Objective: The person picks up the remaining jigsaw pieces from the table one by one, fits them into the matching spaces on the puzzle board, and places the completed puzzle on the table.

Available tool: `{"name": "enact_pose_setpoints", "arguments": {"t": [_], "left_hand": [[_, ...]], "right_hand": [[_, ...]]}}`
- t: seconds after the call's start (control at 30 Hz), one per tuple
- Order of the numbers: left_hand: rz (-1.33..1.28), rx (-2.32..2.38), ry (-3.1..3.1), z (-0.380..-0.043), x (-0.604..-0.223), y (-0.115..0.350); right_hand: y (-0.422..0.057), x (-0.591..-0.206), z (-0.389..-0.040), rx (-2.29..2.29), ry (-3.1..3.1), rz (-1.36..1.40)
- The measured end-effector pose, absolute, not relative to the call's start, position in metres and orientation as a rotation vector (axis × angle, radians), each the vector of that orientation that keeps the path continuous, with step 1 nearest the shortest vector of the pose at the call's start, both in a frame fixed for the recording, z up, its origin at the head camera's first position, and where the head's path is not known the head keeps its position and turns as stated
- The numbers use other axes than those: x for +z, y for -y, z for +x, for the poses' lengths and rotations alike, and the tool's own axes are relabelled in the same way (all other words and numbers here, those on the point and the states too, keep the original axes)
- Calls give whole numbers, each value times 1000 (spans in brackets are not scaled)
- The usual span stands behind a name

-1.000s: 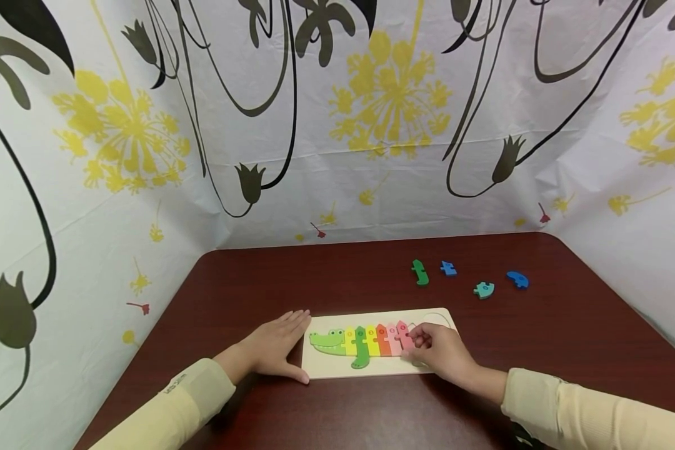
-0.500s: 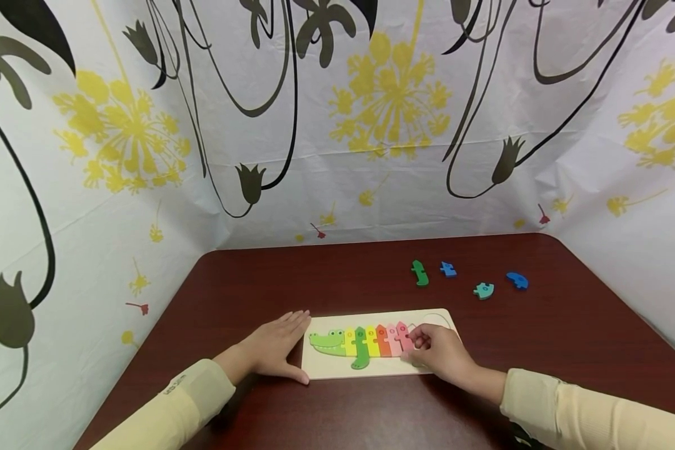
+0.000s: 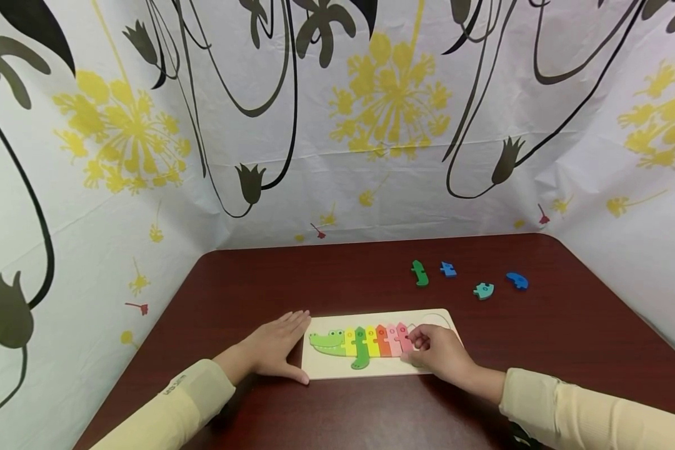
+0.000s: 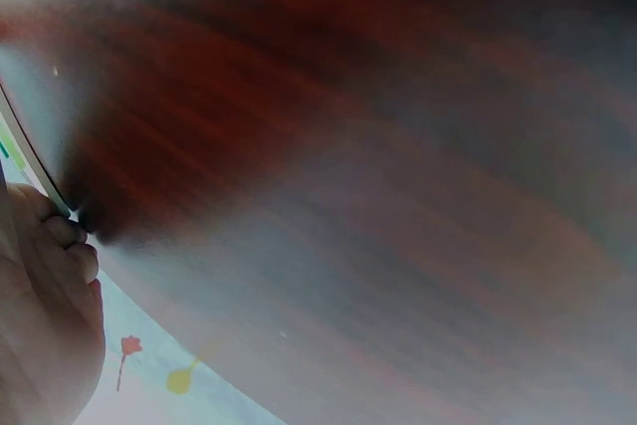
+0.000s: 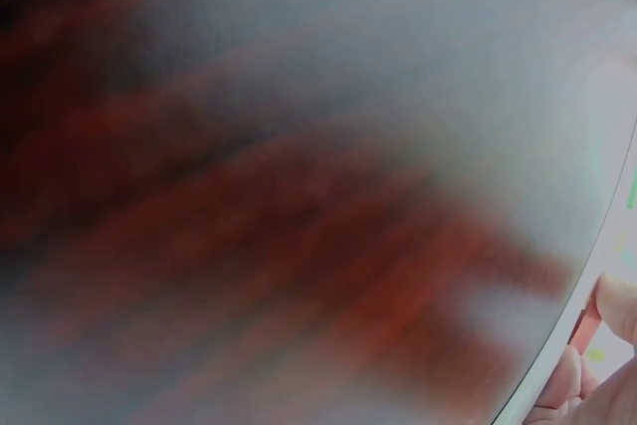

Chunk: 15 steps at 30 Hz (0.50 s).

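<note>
Crocodile puzzle board [image 3: 329,367] flat on the counter [image 3: 315,415], and nothing visibly shifts across this last second! The right hand [image 3: 441,355] has its fingers pinching the dark pink piece [image 3: 404,337] at the row's right end; the left hand [image 3: 275,347], fingers extended, rests against the board's left edge. Placement looks paused, four loose pieces [image 3: 484,290] lying beyond.

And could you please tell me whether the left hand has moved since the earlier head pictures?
No, I see no shift: against the table in the head view, the left hand keeps its place at the puzzle board's left end.
</note>
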<state>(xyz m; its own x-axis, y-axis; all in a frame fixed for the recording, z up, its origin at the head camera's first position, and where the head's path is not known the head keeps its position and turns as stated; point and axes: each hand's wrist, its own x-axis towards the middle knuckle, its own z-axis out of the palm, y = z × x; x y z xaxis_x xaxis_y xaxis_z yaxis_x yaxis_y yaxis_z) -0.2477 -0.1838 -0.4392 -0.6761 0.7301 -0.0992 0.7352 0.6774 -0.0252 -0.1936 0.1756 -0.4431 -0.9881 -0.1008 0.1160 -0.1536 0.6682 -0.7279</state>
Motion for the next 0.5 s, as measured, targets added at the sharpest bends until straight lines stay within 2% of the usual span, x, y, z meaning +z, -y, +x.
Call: {"name": "enact_pose_setpoints", "arguments": {"t": [0.5], "left_hand": [[1220,-109,-2796,-248,-439,184]], "right_hand": [[-176,-442,-194,1218,2816,230]]}}
